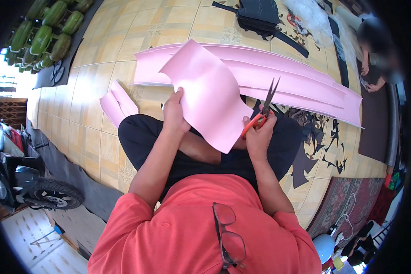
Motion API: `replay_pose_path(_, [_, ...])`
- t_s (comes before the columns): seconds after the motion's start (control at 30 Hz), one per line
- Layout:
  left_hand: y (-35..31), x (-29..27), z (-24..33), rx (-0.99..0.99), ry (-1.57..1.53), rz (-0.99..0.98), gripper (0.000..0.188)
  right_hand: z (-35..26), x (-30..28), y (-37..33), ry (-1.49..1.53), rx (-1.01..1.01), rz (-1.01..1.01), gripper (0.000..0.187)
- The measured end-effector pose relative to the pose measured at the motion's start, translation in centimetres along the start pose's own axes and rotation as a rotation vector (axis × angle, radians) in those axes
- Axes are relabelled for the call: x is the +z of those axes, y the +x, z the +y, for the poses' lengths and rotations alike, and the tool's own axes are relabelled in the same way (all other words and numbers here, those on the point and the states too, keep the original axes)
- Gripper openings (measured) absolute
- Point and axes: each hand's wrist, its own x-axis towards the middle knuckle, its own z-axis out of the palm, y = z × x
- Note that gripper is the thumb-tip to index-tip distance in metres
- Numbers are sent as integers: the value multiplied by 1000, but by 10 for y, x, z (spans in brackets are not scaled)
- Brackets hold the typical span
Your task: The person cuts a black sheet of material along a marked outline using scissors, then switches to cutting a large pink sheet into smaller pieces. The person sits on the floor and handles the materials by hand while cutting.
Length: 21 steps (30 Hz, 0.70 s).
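Observation:
A curved pink sheet [208,91] is held up above my crossed legs. My left hand [173,112] grips its left edge, with the thumb on top and the other fingers hidden underneath. Scissors [270,93] with orange handles are in my right hand [260,137], their dark blades slightly parted and pointing up and away from me. The sheet's right corner comes close to my right thumb; I cannot tell if they touch. Beyond my knees lie long pink strips [297,84], overlapping on the tiled floor. A smaller folded pink piece [118,102] rests left of them.
Dark offcuts [322,134] are scattered by my right knee. A black bag [258,18] and clear plastic [310,20] lie at the far side. Another person [374,68] sits at the far right. Left are a motorbike [55,194] and stacked green containers [41,39]; a rug [342,201] lies right.

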Motion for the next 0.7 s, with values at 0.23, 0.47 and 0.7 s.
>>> replay_pose_path(0.23, [5,-14,16,-71,-49,-68,37,-8,-12,12,638,357,-220,29])
replay_pose_path(0.47, [18,-12,34,-29,-70,-118,38,-20,-17,22,1010,449,-344,32])
replay_pose_path(0.7, [27,-14,46,-82,-45,-161,38,-11,-21,19,915,458,-448,32])
